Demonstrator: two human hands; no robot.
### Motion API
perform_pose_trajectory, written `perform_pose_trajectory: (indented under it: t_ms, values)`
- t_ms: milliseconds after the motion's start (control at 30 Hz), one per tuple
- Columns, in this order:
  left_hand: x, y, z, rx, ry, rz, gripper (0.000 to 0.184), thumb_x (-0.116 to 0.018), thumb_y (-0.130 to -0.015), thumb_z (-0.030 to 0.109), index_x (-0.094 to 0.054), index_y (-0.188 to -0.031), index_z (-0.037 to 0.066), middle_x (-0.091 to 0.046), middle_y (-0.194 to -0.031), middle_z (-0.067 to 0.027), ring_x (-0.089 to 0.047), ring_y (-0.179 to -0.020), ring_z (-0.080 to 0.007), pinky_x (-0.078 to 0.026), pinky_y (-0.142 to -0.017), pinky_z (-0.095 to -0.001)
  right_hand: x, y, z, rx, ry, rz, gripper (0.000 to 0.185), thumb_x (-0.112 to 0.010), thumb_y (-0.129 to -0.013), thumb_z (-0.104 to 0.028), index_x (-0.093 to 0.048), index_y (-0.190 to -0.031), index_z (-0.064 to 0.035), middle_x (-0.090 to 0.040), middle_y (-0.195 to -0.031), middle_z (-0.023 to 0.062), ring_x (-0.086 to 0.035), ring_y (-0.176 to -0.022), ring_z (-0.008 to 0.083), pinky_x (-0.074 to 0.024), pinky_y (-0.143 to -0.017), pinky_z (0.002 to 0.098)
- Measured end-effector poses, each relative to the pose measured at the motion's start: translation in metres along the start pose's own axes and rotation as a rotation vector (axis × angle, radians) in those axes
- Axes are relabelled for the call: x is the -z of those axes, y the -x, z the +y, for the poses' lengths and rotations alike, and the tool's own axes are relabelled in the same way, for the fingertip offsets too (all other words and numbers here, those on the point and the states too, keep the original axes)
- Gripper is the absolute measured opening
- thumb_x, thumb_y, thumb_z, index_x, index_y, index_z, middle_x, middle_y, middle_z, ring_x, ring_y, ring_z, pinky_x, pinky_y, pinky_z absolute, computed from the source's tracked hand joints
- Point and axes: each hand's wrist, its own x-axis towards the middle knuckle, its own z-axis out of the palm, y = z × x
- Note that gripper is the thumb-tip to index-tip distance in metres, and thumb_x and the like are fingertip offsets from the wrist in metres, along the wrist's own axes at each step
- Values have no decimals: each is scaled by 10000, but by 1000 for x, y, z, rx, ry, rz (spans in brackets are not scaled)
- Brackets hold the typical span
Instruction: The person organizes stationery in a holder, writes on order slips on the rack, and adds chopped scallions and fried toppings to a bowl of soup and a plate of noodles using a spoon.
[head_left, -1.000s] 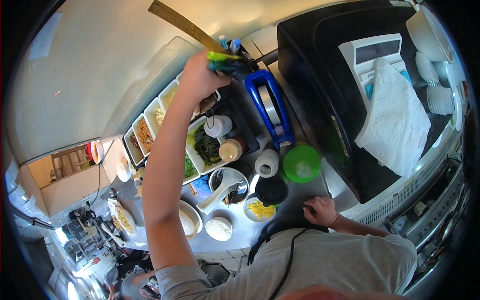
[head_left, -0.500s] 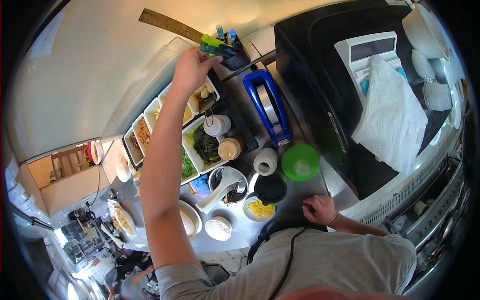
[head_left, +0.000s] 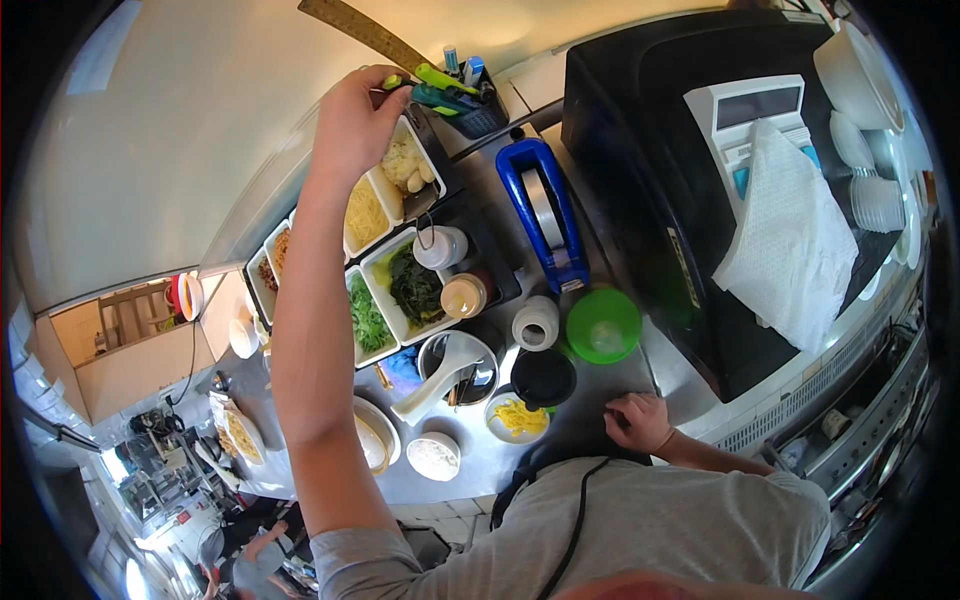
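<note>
My left hand is raised at the upper left, its fingers pinched on a slim pen with a yellow-green end, mostly hidden by the fingers. Just right of it stands a black mesh pen cup with green, teal and blue-capped pens. A brown ruler slants up behind the hand. Below the hand are white food bins, one with pale peeled pieces, another with noodles. My right hand rests with curled fingers on the counter's near edge, beside a dish of yellow food; nothing shows in it.
A blue tape dispenser, a green lid, a black lid and bottles stand mid-counter. To the right, a black case bears a calculator and paper towel. Another person is at the lower left.
My left hand has drawn away from the pen cup toward the left, with a pen between its fingers. The ruler has shifted slightly. My right hand stays where it was.
</note>
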Motion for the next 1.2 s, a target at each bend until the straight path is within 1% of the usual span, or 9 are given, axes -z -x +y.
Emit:
perform_pose_trajectory:
  t_ms: [167, 333, 567, 667, 733, 867, 967, 1033, 1200]
  values:
    - [-4, 10, 15, -78, -199, 144, 266, -780, -948, 192, -765, -1118, -12, -794, -911, -168, -789, -829, -248, -598, -770, -352, 0, 4, 1, -20, 19, -26, 238, -815, -807, -156, -681, -1000, -124, -643, -774, 21, -664, -631, 222, -540, -584, 367]
    - [-22, 14, 18, -1, 230, 211, 299, -785, -965, 215, -752, -1138, -27, -806, -849, -144, -803, -802, -207, -604, -751, -322, -1, 4, 1, -15, 25, -23, 242, -817, -805, -155, -680, -1002, -127, -646, -777, 20, -664, -626, 219, -541, -577, 365]
    - [-20, 19, 29, 16, 138, 127, 275, -748, -1018, 185, -729, -1171, -43, -806, -953, -91, -781, -876, -136, -599, -766, -278, -2, 5, 1, -23, 29, -18, 234, -814, -804, -158, -683, -996, -140, -641, -763, 6, -661, -612, 212, -534, -557, 361]
    - [-20, 22, 31, 3, -109, 47, 257, -763, -998, 215, -743, -1095, -22, -776, -847, -127, -780, -797, -194, -586, -725, -316, -2, 4, 1, -19, 40, -16, 228, -812, -804, -160, -683, -991, -142, -636, -755, 3, -661, -614, 212, -536, -563, 362]
    - [-23, 24, 28, -134, -289, -24, 273, -775, -974, 258, -735, -1019, -9, -720, -779, -199, -758, -748, -302, -575, -700, -395, -3, 4, 1, -17, 42, -12, 225, -811, -804, -161, -684, -989, -142, -633, -752, 2, -661, -615, 212, -537, -566, 363]
    - [-55, 32, 5, -317, -313, 4, 307, -779, -967, 287, -718, -992, -13, -683, -772, -252, -735, -755, -381, -566, -691, -454, -2, 5, 2, -21, 34, -18, 233, -811, -802, -159, -681, -995, -139, -634, -754, 4, -661, -618, 213, -539, -571, 363]
    - [-63, 37, 14, -213, -312, -65, 320, -778, -939, 280, -694, -917, -28, -730, -812, -234, -729, -795, -426, -585, -744, -499, -1, 4, 1, -17, 30, -16, 239, -811, -801, -158, -679, -999, -137, -637, -760, 9, -662, -618, 213, -540, -571, 363]
    - [-56, 36, 26, -30, -189, -166, 362, -803, -913, 312, -722, -995, -31, -743, -825, -231, -739, -804, -418, -599, -767, -482, -2, 4, 1, -14, 26, -13, 242, -811, -801, -158, -678, -1001, -136, -639, -765, 12, -661, -619, 214, -541, -572, 364]
    - [-58, 22, 20, 50, -208, -234, 420, -861, -847, 346, -751, -1009, -25, -762, -858, -226, -755, -824, -400, -605, -778, -459, -3, 5, 2, -8, 43, -24, 244, -811, -799, -160, -677, -1002, -137, -645, -780, 17, -663, -627, 220, -542, -574, 366]
